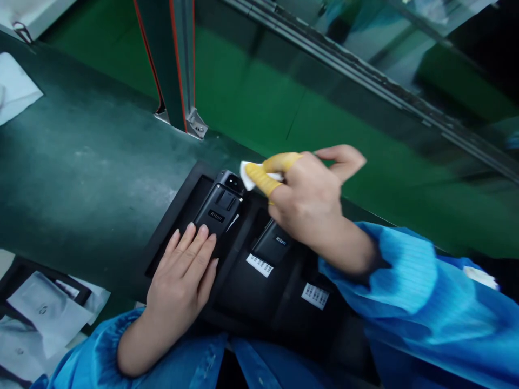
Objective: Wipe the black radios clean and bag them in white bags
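Note:
My left hand [182, 275] lies flat with its fingers stretched over the lower part of a black handheld device [214, 216] marked "Riton". This device rests in a slot of a black tray [235, 302]. Yellow finger covers sit on two fingers of my right hand [308, 194], which pinches a white wiping cloth [246, 175] just right of the device's top end. Beneath my right hand, a second black device [270, 243] lies partly hidden in the tray. White barcode labels [259, 265] are beside it and farther right.
A metal post [174, 70] with orange edges stands on the green bench [93, 156] beyond the tray. At lower left are white printed bags [48, 310] over another dark tray. A white sheet [16, 89] lies at the left edge. A rail [344, 59] crosses the upper right.

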`<state>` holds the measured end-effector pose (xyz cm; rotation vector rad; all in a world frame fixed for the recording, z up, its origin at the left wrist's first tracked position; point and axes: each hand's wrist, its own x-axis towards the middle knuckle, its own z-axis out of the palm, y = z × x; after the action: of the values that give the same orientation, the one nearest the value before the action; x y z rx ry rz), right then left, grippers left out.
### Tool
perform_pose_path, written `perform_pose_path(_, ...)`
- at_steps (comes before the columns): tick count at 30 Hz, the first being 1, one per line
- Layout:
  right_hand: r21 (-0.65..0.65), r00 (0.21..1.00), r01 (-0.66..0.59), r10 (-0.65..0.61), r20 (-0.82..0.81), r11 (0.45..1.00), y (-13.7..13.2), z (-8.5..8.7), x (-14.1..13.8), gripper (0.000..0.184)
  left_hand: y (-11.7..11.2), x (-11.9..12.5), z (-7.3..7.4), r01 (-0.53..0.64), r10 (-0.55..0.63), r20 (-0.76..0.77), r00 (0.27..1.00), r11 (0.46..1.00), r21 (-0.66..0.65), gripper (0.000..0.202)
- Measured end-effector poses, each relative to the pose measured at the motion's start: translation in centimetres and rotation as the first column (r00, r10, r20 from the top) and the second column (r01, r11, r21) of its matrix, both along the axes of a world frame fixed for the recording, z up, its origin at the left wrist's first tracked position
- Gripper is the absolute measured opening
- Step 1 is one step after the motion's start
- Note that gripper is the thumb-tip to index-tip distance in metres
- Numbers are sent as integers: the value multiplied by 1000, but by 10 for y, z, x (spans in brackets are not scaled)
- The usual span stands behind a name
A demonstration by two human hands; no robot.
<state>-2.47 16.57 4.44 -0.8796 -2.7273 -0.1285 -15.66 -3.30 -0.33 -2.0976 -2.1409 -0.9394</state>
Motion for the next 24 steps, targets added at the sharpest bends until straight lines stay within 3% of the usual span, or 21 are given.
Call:
perform_pose_path(5,8,988,-139,138,74,990,-8,-7,-22,40,1,0,0,7,-7,-12,1000,1000,-2,40)
perform_pose_path(9,4,994,-75,75,79,997,-8,-7,6,36,0,1,2,-2,2,1,1000,1000,-20,40)
perform_pose_path(13,83,999,39,-40,6,996,-10,-2,35,36,-1,2,3,-23,24,29,999,999,-37,49)
perform_pose_path(17,95,996,74,-70,-47,993,-21,4,36,33,0,2,2,-21,23,50,998,999,-44,54)
perform_pose_path(21,59,995,-85,88,-49,995,-41,4,14,36,1,1,1,-9,10,55,998,1000,-17,49)
perform_pose_path(24,102,973,-224,228,-27,969,-54,-1,-8,35,3,0,-1,-7,7,53,999,1000,-4,45)
